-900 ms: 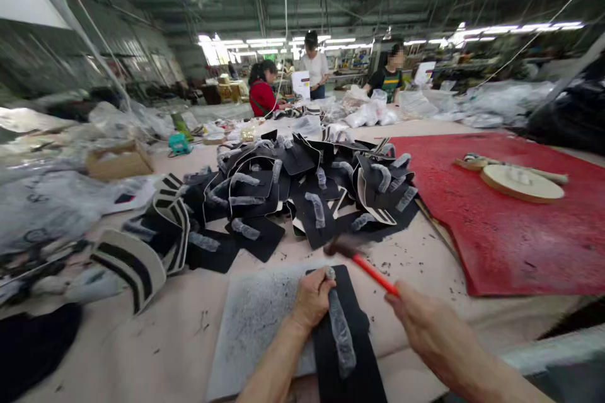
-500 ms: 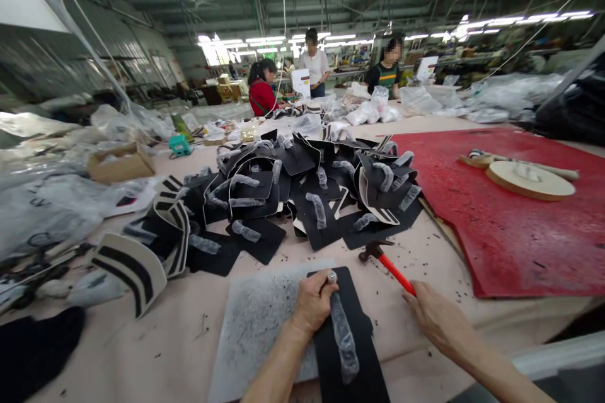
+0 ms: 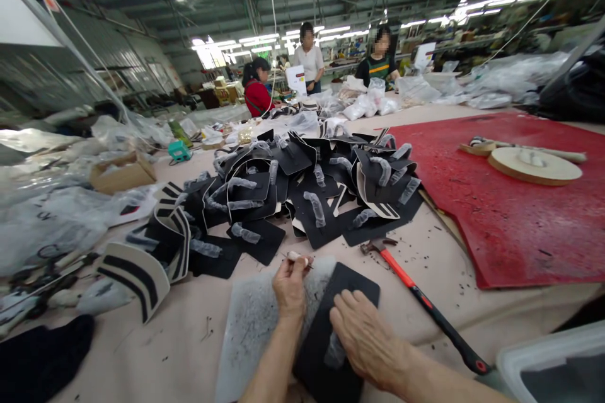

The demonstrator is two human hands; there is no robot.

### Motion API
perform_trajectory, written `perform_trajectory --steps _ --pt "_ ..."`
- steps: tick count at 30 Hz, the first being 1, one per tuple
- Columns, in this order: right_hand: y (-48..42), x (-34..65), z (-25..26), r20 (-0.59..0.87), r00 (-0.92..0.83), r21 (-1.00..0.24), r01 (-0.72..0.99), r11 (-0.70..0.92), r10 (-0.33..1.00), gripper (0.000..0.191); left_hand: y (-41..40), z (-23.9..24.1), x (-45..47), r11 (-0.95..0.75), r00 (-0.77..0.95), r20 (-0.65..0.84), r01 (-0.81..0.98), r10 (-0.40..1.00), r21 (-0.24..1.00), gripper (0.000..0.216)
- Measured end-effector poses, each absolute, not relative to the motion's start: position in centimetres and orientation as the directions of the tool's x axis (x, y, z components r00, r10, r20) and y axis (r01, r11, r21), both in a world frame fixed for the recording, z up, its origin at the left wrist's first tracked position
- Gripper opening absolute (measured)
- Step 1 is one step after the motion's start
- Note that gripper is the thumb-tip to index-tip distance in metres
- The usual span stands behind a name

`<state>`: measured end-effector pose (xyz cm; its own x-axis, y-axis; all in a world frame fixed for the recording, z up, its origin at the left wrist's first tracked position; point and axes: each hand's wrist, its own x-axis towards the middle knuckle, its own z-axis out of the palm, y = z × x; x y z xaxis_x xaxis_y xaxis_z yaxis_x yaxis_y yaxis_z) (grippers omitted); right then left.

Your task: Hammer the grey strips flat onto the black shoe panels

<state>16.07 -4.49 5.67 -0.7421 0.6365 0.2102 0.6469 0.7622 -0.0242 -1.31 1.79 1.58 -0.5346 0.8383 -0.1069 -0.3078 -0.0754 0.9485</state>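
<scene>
Nearest the camera, the right hand (image 3: 363, 340) lies flat with its fingers spread on a black cut piece (image 3: 355, 284), pressing it down and gripping nothing. The piece rests partly on a grey pad (image 3: 253, 321) at the near edge of the table (image 3: 155, 352). Just left of it, the left hand (image 3: 289, 283) pinches a small punch (image 3: 297, 257) in its fingertips, raised clear of the piece. A red-handled hammer (image 3: 416, 295) lies loose on the table to the right, its head pointing away.

This one piece looks finished with striking. The heap of black pieces (image 3: 307, 186) beyond is large, and the picture does not show which of them are worked.

Half a second ago the right hand gripped the hammer and the punch stood on the piece; now the hammer is set down and the punch is lifted off.

Farther right lie a red mat (image 3: 496, 214) and a wooden disc (image 3: 534, 165). Three people (image 3: 309, 60) work at the far end.
</scene>
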Motion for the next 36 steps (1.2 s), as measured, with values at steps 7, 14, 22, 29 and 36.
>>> perform_trajectory --steps 7,14,22,29,36 --pt "-2.0 15.7 9.7 -0.089 -0.216 -0.241 0.952 0.19 0.972 0.016 -1.1 7.7 -5.8 -0.349 -0.674 0.172 -0.135 0.719 0.927 0.022" --pt "-3.5 14.7 6.2 -0.115 -0.13 -0.477 0.877 0.06 0.985 0.037 -2.2 4.0 -2.6 -0.14 -0.419 0.138 0.026 0.897 0.99 0.019" --pt "-4.8 13.5 4.1 0.043 -0.269 -0.391 0.882 0.264 0.962 0.044 0.1 2.4 -1.0 -0.104 -0.291 0.102 0.01 0.951 0.995 0.017" --pt "-5.7 13.0 3.2 0.034 -0.291 -0.37 0.885 0.282 0.956 0.032 0.3 0.6 -1.4 -0.04 -0.286 0.027 -0.04 0.958 0.998 0.02" --pt "-5.5 13.1 3.7 -0.14 -0.268 -0.462 0.869 0.177 0.953 0.034 -0.5 0.2 -1.4 -0.026 -0.206 0.028 0.014 0.978 1.0 0.019"
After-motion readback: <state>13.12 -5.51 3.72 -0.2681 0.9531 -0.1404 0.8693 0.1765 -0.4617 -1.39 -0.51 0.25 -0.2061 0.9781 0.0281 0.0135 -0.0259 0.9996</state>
